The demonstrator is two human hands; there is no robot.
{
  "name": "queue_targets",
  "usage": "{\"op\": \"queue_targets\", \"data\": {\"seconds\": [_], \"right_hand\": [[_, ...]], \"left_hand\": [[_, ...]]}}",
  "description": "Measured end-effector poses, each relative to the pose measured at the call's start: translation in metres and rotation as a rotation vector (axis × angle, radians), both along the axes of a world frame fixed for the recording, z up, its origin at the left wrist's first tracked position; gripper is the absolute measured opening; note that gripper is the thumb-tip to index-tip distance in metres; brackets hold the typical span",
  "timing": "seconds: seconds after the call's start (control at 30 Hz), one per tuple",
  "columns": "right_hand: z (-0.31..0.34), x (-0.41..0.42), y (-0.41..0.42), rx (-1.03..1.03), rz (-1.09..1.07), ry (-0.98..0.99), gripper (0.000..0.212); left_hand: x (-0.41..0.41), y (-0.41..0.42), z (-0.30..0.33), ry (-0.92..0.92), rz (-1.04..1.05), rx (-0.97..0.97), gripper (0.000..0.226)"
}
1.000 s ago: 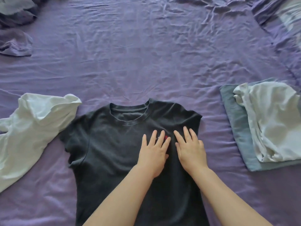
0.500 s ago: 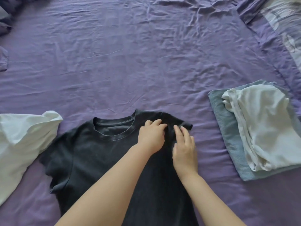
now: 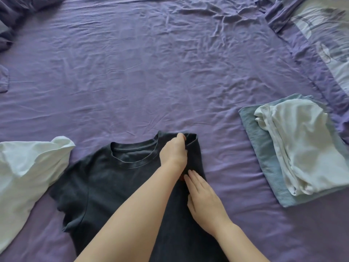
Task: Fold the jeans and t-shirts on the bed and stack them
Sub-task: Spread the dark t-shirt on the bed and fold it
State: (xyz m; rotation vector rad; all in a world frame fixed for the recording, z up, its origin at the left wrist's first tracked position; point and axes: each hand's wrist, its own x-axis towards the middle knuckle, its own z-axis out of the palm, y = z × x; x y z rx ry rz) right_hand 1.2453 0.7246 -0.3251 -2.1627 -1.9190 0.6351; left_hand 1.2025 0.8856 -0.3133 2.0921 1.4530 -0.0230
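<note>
A dark grey t-shirt (image 3: 105,178) lies face up on the purple bed sheet (image 3: 151,72), collar away from me. Its right sleeve is folded in over the body. My left hand (image 3: 174,152) pinches the folded fabric at the right shoulder. My right hand (image 3: 204,201) lies flat, fingers together, on the folded right edge lower down. A loose white t-shirt (image 3: 28,178) lies crumpled at the left. At the right a folded white garment (image 3: 306,144) rests on a folded blue-grey one (image 3: 264,157).
Rumpled purple bedding (image 3: 11,17) bunches in the far left corner. A purple and pale patterned pillow or duvet (image 3: 321,38) lies at the far right.
The shirt's right sleeve has been turned in over the body. My left hand moved up to the shoulder and closed on the fabric; my right hand slid down along the fold.
</note>
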Motion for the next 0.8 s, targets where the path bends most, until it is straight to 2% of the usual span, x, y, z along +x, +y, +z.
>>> {"op": "queue_targets", "data": {"seconds": [0.1,0.37,0.47,0.57,0.63,0.8], "right_hand": [[-0.008,-0.006,-0.003,-0.090,0.057,-0.030,0.064],[0.004,-0.064,0.028,-0.194,0.000,-0.243,0.063],[0.002,-0.095,0.048,-0.197,0.159,-0.230,0.064],[-0.003,-0.125,0.072,-0.210,0.355,-0.231,0.065],[-0.003,-0.142,0.088,-0.215,0.444,-0.237,0.064],[-0.006,-0.178,0.132,-0.222,0.525,-0.269,0.061]], "left_hand": [[-0.024,-0.004,-0.005,0.078,-0.034,0.141,0.032],[-0.164,-0.026,0.000,0.216,-0.173,0.264,0.036],[-0.216,-0.034,0.004,0.276,-0.081,0.346,0.041],[-0.266,-0.039,0.007,0.474,0.124,0.186,0.063],[-0.291,-0.037,0.003,0.522,0.227,0.102,0.076],[-0.305,-0.026,0.001,0.307,0.424,-0.021,0.090]]}}
